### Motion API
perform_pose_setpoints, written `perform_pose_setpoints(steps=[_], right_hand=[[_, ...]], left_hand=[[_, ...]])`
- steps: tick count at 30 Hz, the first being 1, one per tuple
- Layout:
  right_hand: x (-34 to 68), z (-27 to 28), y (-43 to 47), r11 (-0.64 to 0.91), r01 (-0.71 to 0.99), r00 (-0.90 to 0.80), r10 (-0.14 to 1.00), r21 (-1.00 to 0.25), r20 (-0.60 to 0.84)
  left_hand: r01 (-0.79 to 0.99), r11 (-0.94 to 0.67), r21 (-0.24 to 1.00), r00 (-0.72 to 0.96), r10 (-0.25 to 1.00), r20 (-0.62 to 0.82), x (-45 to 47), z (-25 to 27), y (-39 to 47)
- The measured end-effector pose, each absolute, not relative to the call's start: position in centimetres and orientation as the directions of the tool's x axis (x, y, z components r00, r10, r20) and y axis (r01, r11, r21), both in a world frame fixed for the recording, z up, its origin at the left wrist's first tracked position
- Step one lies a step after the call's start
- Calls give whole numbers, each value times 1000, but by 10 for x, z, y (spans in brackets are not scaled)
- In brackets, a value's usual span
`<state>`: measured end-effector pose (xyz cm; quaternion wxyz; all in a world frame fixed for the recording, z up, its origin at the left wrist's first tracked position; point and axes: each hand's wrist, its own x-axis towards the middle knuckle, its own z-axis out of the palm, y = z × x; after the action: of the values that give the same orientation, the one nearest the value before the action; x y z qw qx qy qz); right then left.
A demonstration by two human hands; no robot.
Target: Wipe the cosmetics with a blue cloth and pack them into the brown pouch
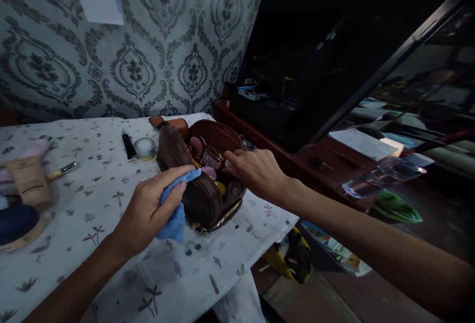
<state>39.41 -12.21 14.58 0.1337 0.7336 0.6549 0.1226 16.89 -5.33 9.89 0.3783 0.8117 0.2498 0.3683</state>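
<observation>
A brown zip-up bag (pixel 178 160) stands wide open on the patterned tablecloth. Inside it are pink round items, a yellow one and a glittery case (pixel 213 159). My left hand (pixel 150 209) is closed around a blue cloth (pixel 172 221), with its fingertips at the bag's near left edge. Over the bag's right side is my right hand (pixel 256 169), fingers curled together and pointing into the opening. What those fingers grip, if anything, is hidden. The bag's gold zip (pixel 228 214) hangs at the front.
At left lie a beige tube (pixel 27 179), a brush (pixel 63 170) and a dark-lidded compact (pixel 18 224). A black tube (pixel 128 144) and a small round jar (pixel 144 148) sit behind the bag. A large black screen (pixel 315 66) leans over the reddish stand on the right.
</observation>
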Motion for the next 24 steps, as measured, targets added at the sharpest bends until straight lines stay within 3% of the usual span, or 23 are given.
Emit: perform_pose_setpoints(steps=[24], right_hand=[[402,151,-124,24,936,-2,998,352,-63]], left_hand=[[207,-684,699,659,626,418,166,98,-54]])
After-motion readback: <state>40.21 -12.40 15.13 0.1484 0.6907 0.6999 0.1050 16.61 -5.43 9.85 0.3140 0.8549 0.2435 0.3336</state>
